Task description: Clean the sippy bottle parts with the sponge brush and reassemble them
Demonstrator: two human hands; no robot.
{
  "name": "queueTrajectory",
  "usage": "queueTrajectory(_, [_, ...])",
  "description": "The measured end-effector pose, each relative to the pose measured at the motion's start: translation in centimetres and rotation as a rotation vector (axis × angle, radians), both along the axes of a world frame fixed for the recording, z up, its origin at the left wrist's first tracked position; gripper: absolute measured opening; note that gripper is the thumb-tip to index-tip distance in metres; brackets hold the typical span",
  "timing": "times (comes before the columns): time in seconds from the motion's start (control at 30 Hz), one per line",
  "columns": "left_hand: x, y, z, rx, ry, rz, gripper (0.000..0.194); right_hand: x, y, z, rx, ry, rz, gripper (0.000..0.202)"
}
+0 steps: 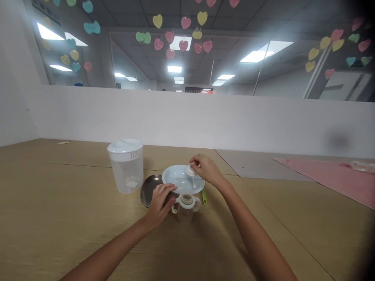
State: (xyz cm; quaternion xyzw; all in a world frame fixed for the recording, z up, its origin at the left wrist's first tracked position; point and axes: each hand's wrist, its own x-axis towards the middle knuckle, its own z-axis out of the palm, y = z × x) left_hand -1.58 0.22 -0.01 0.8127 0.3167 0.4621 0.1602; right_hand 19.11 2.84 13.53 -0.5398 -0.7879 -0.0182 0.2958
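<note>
A clear cup (pixel 185 212) with a white two-handled collar stands on the table, its mouth uncovered. My left hand (pixel 160 203) is at its left handle, fingers apart, the fingertips reaching toward the plate's near rim. Between the fingers of my right hand (pixel 206 168) is a white lid (pixel 191 171), with a thin stem and a small round end hanging under it. That lid is above the right part of a white plate (pixel 175 175). A dark metal tray (pixel 148 190) lies partly behind my left hand and the plate.
To the left stands a translucent lidded bucket (pixel 126 169). A green utensil (pixel 204 196) lies just right of the plate. Farther right are a grey sheet (pixel 258 166) and a pink mat (pixel 328 175) with a clear plastic packet. A white wall (pixel 175 117) rises behind the table.
</note>
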Motion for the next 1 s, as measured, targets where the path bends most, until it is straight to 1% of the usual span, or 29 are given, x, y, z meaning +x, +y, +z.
queueTrajectory(0.07, [-0.2, 0.5, -0.2, -0.003, 0.019, 0.039, 0.037, -0.1, 0.7, -0.8, -0.058, 0.046, 0.038, 0.011])
queueTrajectory(0.1, [-0.2, 0.6, -0.3, -0.003, 0.027, 0.051, 0.037, -0.2, 1.0, -1.2, -0.103, 0.107, 0.067, 0.01])
queueTrajectory(0.2, [-0.3, 1.0, -0.5, -0.003, 0.052, 0.075, 0.038, -0.6, 1.8, -2.4, -0.321, 0.435, 0.138, 0.005])
queueTrajectory(0.23, [-0.3, 1.1, -0.6, -0.003, 0.064, 0.081, 0.038, -0.8, 2.1, -2.8, -0.402, 0.558, 0.142, 0.003])
queueTrajectory(0.27, [-0.2, 1.1, -0.6, -0.003, 0.078, 0.088, 0.039, -1.0, 2.3, -3.2, -0.451, 0.624, 0.137, 0.002])
queueTrajectory(0.4, [-0.1, 1.3, -0.8, -0.007, 0.123, 0.095, 0.041, -1.9, 2.9, -4.5, -0.566, 0.761, 0.118, 0.004])
queueTrajectory(0.53, [0.0, 1.4, -1.0, -0.006, 0.115, 0.083, 0.041, -2.0, 3.3, -5.2, -0.65, 0.88, 0.082, 0.005])
queueTrajectory(0.63, [-0.1, 1.6, -1.2, -0.008, 0.095, 0.094, 0.04, -1.5, 3.8, -5.3, -0.662, 0.949, 0.038, 0.005])
queueTrajectory(0.8, [0.2, 1.8, -0.9, -0.003, 0.084, 0.115, 0.041, 0.3, 4.7, -5.1, -0.573, 1.04, -0.028, 0.009])
queueTrajectory(0.9, [0.7, 2.1, -0.5, -0.002, 0.116, 0.111, 0.043, 1.2, 4.7, -4.6, -0.521, 1.065, -0.037, 0.009])
queueTrajectory(1.0, [1.4, 2.1, 0.0, -0.004, 0.194, 0.078, 0.044, 1.5, 4.3, -3.8, -0.478, 1.075, -0.028, 0.009])
